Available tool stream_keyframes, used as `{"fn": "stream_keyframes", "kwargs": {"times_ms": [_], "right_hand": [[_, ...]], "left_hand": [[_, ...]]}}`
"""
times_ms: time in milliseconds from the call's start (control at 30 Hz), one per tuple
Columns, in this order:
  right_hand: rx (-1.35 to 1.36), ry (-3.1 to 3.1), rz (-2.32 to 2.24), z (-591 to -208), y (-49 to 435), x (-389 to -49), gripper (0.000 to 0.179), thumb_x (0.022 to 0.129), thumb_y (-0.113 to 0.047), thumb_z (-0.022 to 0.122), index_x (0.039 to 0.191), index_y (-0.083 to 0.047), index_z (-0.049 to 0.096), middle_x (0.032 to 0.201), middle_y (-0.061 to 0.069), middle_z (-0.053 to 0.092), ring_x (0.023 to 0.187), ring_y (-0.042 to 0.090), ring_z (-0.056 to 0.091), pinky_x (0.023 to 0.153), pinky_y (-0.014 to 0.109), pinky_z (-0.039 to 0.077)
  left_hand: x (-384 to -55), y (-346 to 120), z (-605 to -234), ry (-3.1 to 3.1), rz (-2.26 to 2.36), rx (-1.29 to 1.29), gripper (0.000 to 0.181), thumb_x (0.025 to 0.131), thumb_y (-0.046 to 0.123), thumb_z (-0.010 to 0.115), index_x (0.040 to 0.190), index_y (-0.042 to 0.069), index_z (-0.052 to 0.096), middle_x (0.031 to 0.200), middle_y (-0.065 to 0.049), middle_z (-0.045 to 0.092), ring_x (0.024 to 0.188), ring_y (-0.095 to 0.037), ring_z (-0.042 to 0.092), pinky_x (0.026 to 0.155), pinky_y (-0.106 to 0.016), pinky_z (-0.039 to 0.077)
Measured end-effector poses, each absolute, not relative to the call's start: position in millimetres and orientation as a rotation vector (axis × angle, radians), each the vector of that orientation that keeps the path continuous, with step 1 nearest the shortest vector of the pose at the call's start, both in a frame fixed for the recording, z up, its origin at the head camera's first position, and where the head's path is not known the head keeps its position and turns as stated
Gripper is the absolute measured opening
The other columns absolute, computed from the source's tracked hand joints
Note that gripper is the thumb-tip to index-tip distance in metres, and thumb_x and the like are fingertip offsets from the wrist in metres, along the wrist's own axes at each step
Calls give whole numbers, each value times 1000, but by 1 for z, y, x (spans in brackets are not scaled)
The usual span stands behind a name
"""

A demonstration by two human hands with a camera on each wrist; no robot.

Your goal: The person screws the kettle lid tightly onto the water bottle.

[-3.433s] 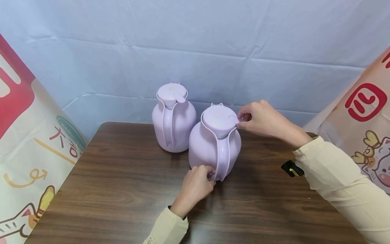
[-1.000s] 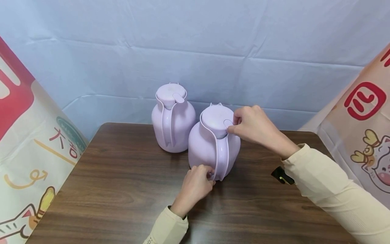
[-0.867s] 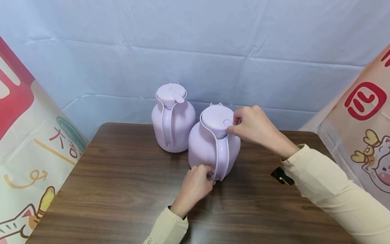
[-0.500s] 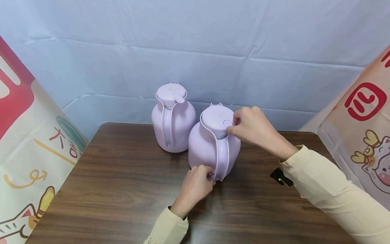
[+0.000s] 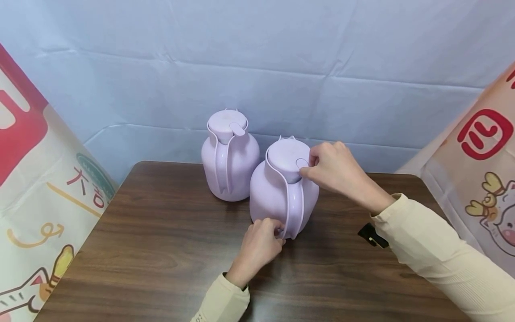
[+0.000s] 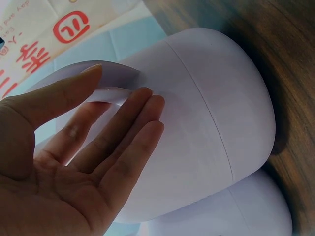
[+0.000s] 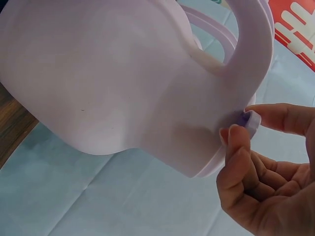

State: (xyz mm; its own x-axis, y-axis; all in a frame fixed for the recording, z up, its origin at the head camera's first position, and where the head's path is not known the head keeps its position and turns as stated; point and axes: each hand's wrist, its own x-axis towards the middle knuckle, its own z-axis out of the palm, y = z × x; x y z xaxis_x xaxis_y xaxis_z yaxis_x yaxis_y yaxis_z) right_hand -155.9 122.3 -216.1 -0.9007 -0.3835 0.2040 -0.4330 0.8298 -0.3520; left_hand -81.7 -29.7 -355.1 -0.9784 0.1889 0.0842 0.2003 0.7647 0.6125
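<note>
Two pale lilac thermos jugs stand upright side by side. The nearer jug (image 5: 267,197) has a round lid (image 5: 286,154) with a small tab (image 5: 301,163) at its right edge. My right hand (image 5: 338,170) pinches that tab between thumb and forefinger; the right wrist view shows the tab (image 7: 254,124) from the side. Low on the same jug, my left hand (image 5: 259,243) holds the lower end of the handle (image 5: 295,203). In the left wrist view its thumb and forefinger take the handle, while the other fingers extend along the jug's body (image 6: 197,128).
Behind and left stands the second jug (image 5: 241,174), its lid tab (image 5: 237,129) pointing toward its handle. Both are on a dark wood table (image 5: 169,250). A pale blue cloth (image 5: 257,53) hangs behind, with printed cloths (image 5: 454,179) at the sides.
Since the earliest frame my right hand has moved slightly left and toward me, turning the lid so its tab sits closer to the handle. During the last second the hands stay nearly still.
</note>
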Motion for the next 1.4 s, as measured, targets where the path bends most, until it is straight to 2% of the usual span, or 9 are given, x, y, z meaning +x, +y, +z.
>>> {"fn": "stream_keyframes", "kwargs": {"times_ms": [433, 700, 933, 1233, 1400], "right_hand": [[646, -2877, 628, -217, 124, -156, 16, 69, -16, 66, 58, -7, 56, 56, 2, 53, 56, 22, 49, 51, 31, 36], [655, -2859, 594, -218, 125, -154, 17, 69, -18, 66, 64, -5, 57, 59, 4, 55, 57, 23, 50, 53, 32, 37], [654, -2872, 638, -220, 126, -150, 22, 74, -20, 67, 74, 0, 59, 68, 9, 60, 62, 24, 54, 59, 36, 42], [659, -2866, 723, -226, 134, -145, 21, 76, -21, 66, 79, -2, 61, 65, 3, 60, 58, 19, 52, 57, 32, 40], [669, -2863, 784, -234, 140, -142, 20, 78, -20, 67, 82, -2, 60, 68, 3, 64, 61, 16, 57, 59, 32, 43]], "left_hand": [[-79, -28, -358, -2898, -960, -336, 14, 69, 2, 66, 78, 13, 67, 59, 8, 51, 52, -12, 45, 52, -27, 40], [-78, -27, -358, -2906, -951, -339, 17, 71, 3, 67, 86, 10, 69, 67, 1, 60, 55, -13, 50, 53, -28, 42], [-76, -27, -357, -2901, -930, -358, 15, 72, 9, 70, 87, 10, 69, 76, -2, 65, 63, -20, 60, 57, -32, 45], [-74, -26, -356, -2875, -906, -382, 5, 73, 11, 69, 77, 11, 66, 65, 0, 60, 58, -21, 58, 54, -33, 43], [-74, -25, -357, -2861, -889, -373, 4, 74, 12, 69, 76, 11, 66, 64, 0, 60, 57, -22, 58, 53, -33, 43]]}}
